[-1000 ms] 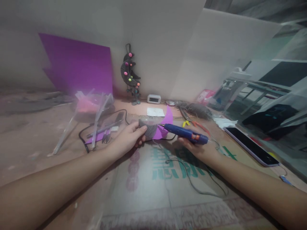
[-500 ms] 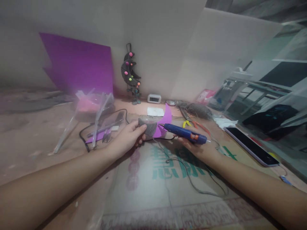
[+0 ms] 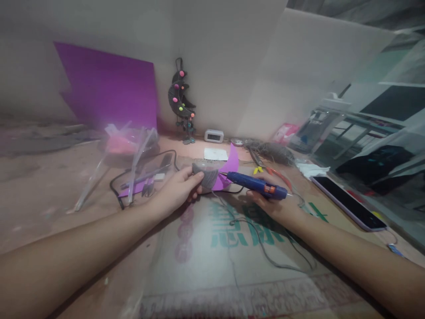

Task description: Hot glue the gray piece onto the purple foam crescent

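Note:
Between my hands is a purple paper crescent (image 3: 232, 160), its left part wrapped in grey yarn (image 3: 210, 179). My left hand (image 3: 186, 184) pinches the wrapped end, thumb on top and fingers beneath. A blue hot glue gun (image 3: 247, 180) lies in my right hand (image 3: 270, 197), its nozzle at the edge of the wrapping, over the bare purple paper. Whether the tip touches the paper I cannot tell. A loose grey strand (image 3: 262, 246) runs from the crescent across the cardboard (image 3: 199, 270) and loops below my right hand.
Behind stand a finished-looking grey crescent ornament (image 3: 179, 93) with coloured balls, a small white clock (image 3: 214, 136) and a purple sheet (image 3: 113, 88). Pliers (image 3: 255, 161) and a grey yarn bundle (image 3: 274, 152) lie at the right, near a phone (image 3: 347, 201). Clear glue sticks (image 3: 134, 164) lie left.
Almost nothing differs. My right hand's fingers have shifted slightly on the glue gun, while the nozzle and the crescent stay in nearly the same place.

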`<state>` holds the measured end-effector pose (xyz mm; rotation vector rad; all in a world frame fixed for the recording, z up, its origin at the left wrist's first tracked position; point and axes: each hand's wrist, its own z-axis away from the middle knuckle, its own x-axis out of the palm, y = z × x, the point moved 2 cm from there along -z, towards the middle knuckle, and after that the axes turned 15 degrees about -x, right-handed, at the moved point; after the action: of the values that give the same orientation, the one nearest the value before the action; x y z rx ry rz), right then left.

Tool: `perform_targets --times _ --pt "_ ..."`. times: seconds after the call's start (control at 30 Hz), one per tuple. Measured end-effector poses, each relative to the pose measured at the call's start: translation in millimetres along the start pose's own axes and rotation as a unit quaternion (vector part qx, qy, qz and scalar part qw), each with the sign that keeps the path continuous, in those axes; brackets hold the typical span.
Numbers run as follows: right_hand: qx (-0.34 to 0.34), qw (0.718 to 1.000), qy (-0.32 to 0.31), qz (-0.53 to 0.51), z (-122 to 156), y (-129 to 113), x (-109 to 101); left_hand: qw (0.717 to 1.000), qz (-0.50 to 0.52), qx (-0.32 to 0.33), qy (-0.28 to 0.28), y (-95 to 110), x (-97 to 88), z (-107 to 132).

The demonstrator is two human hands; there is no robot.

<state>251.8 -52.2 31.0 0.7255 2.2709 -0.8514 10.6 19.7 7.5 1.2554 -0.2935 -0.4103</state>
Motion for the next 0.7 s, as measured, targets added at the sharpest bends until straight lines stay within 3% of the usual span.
perform_targets --times 0.7 --pt "0.006 1.000 -0.022 0.008 0.6 2.5 0.5 1.000 -0.007 0.006 -0.003 1.0 0.4 -0.9"
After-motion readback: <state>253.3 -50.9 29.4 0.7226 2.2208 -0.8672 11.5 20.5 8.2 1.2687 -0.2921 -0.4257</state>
